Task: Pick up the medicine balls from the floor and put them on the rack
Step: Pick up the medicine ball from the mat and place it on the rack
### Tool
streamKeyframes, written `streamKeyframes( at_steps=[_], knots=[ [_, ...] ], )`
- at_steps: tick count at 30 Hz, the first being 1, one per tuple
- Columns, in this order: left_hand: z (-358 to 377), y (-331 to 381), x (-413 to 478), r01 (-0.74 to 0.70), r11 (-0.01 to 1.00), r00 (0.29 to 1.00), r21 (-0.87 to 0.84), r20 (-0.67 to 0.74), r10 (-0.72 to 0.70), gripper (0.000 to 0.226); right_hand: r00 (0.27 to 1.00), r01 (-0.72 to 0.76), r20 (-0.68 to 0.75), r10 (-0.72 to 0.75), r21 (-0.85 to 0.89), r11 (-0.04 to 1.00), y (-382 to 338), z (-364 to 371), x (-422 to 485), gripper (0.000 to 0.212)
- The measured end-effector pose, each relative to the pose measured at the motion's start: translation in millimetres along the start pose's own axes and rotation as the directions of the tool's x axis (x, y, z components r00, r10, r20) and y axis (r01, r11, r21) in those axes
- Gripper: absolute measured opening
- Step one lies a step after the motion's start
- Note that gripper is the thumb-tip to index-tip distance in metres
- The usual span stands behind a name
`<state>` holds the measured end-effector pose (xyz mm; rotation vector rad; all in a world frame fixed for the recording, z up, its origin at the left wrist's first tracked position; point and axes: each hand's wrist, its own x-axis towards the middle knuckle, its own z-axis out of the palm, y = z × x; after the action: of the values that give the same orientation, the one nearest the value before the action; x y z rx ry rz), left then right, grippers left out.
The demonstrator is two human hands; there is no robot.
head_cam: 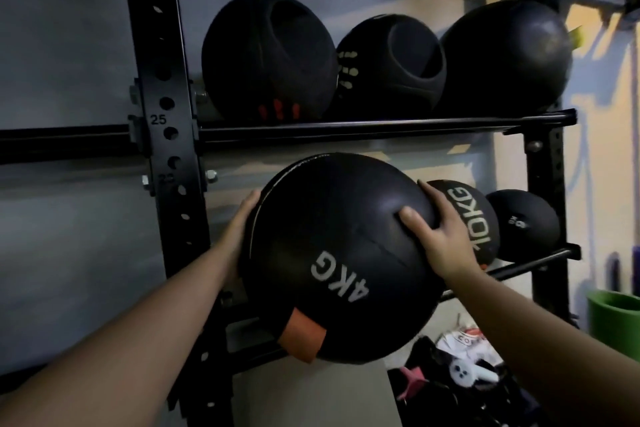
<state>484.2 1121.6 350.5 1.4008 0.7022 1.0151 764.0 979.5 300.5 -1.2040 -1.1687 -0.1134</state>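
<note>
Now the person holds a large black leather medicine ball marked "4KG" (339, 256) with both hands, in front of the lower shelf of the black steel rack (162, 87). The left hand (242, 236) is pressed flat against the left side of the ball, fingers spread open around its curve. The right hand (438, 236) lies over the upper right part, the thumb on the front and the other fingers wrapped behind, so both hands are wide open but firmly on the ball. An orange patch (304, 334) shows at the ball's lower edge.

On the lower shelf, a black ball marked "10KG" (479, 218) sits just beside the right hand, and a smaller black ball (523, 224) rests further right. The upper shelf carries three black balls: two with moulded grip hollows (266, 55) (391, 66) and one smooth round one (505, 55).

I judge that the step in hand is the placing: the ball is lifted and is at the empty left part of the lower shelf. Whether it already rests on the lower shelf's rails (519, 267) I cannot tell, because the ball hides them. The next move calls for pushing it forward until it sits between the rails, close to the 10KG ball but without trapping the right fingers, and only then letting go.
</note>
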Motion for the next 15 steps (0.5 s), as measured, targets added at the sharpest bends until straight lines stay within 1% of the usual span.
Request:
streamKeyframes(
  at_steps=[1,2,3,4,5,6,7,9,10,12,15],
  knots=[
    [1,-2,3,-0.012,1.000,1.000,0.011,-0.011,0.012,0.072,1.000,-0.015,0.005,0.015,0.017,1.000,6,2,13,0.102],
    [3,-6,8,-0.043,0.998,0.999,0.044,-0.024,0.044,0.086,1.000,-0.025,0.018,0.024,0.040,0.999,11,5,26,0.092],
    [6,-13,12,-0.103,0.990,0.992,0.096,-0.064,0.109,0.101,0.999,-0.037,0.030,0.035,0.054,0.998,17,6,40,0.083],
    [11,-21,14,-0.210,0.962,0.966,0.174,-0.113,0.232,0.106,0.998,-0.045,0.040,0.043,0.050,0.998,23,9,54,0.076],
    [15,-29,15,-0.316,0.909,0.927,0.273,-0.115,0.357,0.099,0.998,-0.052,0.045,0.051,0.036,0.998,28,12,66,0.071],
    [19,-37,17,-0.380,0.856,0.893,0.351,-0.101,0.438,0.091,0.998,-0.049,0.049,0.048,0.012,0.999,34,18,77,0.069],
    [21,-45,21,-0.402,0.825,0.874,0.397,-0.103,0.475,0.092,0.998,-0.031,0.054,0.032,-0.015,0.999,38,25,86,0.069],
    [18,-54,38,-0.397,0.847,0.865,0.353,-0.164,0.474,0.107,0.998,0.009,0.061,-0.004,-0.086,0.996,44,42,100,0.073],
    [16,-56,45,-0.401,0.859,0.864,0.320,-0.180,0.470,0.110,0.998,0.030,0.059,-0.023,-0.121,0.992,47,50,104,0.075],
    [13,-56,53,-0.403,0.868,0.861,0.290,-0.201,0.467,0.109,0.998,0.062,0.037,-0.058,-0.140,0.988,54,64,104,0.071],
    [16,-58,56,-0.408,0.864,0.853,0.296,-0.214,0.476,0.097,0.996,0.085,-0.013,-0.086,-0.104,0.991,58,69,102,0.063]
  ],
)
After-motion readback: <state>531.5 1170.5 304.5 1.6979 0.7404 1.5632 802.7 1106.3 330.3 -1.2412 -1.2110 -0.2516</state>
